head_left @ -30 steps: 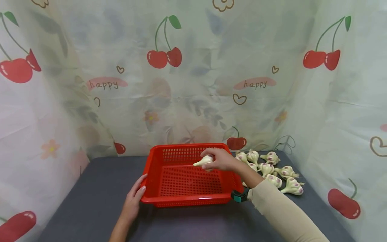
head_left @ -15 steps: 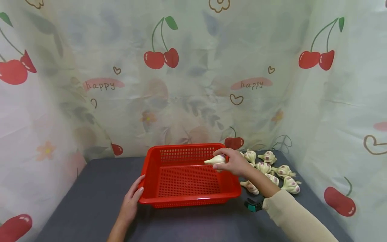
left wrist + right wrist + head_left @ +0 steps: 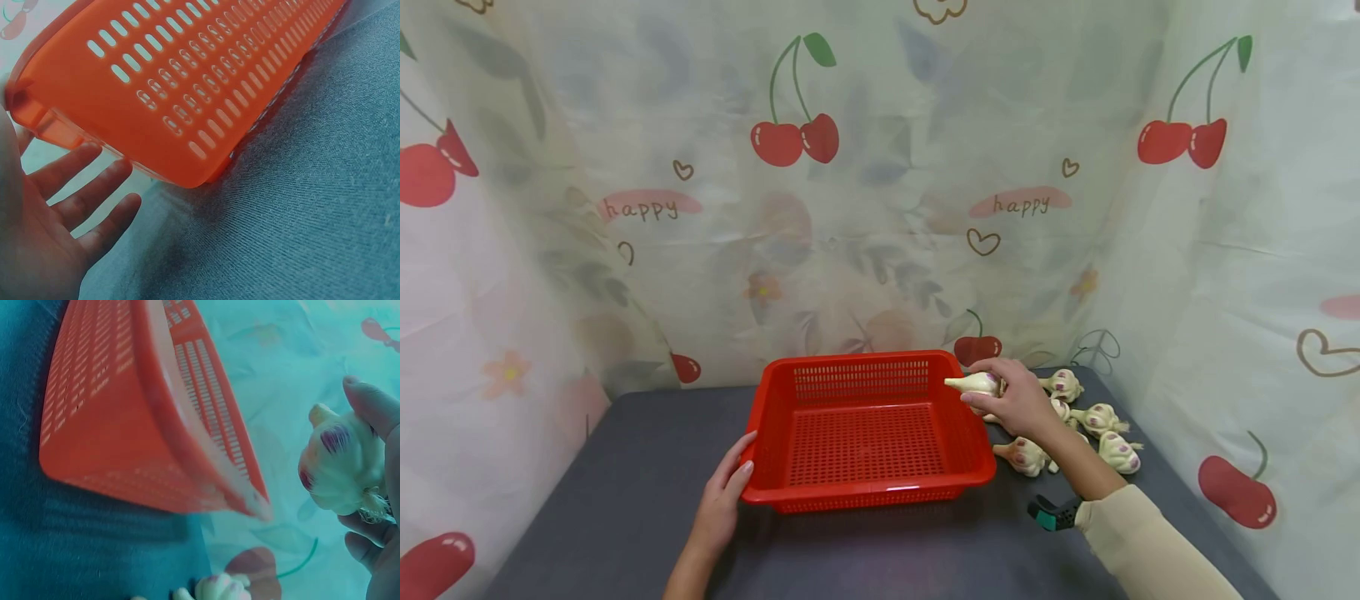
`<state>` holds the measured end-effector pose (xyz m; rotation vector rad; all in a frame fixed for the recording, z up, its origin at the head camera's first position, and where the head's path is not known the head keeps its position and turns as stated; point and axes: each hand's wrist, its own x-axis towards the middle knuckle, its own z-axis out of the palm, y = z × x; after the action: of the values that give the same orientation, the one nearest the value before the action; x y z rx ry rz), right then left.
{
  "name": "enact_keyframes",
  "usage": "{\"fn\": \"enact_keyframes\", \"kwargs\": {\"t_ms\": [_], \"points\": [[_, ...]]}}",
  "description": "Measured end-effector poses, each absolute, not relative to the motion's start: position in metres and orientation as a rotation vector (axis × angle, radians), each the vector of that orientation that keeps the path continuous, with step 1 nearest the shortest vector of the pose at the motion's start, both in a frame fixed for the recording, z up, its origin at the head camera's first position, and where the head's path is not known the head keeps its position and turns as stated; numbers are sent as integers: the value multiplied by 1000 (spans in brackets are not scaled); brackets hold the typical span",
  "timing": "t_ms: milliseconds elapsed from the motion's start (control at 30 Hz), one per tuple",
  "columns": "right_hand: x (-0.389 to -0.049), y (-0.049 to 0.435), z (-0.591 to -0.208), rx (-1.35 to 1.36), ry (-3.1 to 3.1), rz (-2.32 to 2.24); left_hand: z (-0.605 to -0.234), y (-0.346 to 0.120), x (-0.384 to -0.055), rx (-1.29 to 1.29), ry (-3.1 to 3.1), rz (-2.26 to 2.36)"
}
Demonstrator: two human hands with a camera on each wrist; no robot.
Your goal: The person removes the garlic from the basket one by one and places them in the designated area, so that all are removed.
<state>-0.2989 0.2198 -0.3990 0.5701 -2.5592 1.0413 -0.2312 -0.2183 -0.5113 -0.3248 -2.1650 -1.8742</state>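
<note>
My right hand [image 3: 1018, 400] holds a garlic bulb [image 3: 973, 383] between thumb and fingers, its pale stem pointing left, above the right rim of a red plastic basket [image 3: 865, 485]. Seen from the right wrist, this purple-streaked garlic bulb [image 3: 340, 462] is apart from the basket [image 3: 106, 444]. My left hand [image 3: 718, 500] grips the basket's left rim. In the left wrist view, several fingers of the left hand [image 3: 56, 219] lie spread against the basket's outer wall. More garlic bulbs [image 3: 1118, 452] lie right of the basket, some hidden behind my right hand and forearm.
The basket stands on a dark grey table [image 3: 647, 467]. A curtain [image 3: 880, 275] printed with cherries hangs behind the table and along both sides. One garlic bulb [image 3: 1024, 456] lies close to the basket's right side.
My right hand has moved right with the garlic bulb, from over the basket's inside to its right rim. The left hand stays on the left rim.
</note>
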Motion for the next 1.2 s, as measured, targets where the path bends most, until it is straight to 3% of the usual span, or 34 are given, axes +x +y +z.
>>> {"fn": "enact_keyframes", "kwargs": {"t_ms": [667,1200], "points": [[-265,278,-451,373,-2450,875,-509,-219,-231,-294,-2191,-1883],[-232,280,-498,422,-2391,723,-510,-218,-231,-316,-2176,-1881]]}}
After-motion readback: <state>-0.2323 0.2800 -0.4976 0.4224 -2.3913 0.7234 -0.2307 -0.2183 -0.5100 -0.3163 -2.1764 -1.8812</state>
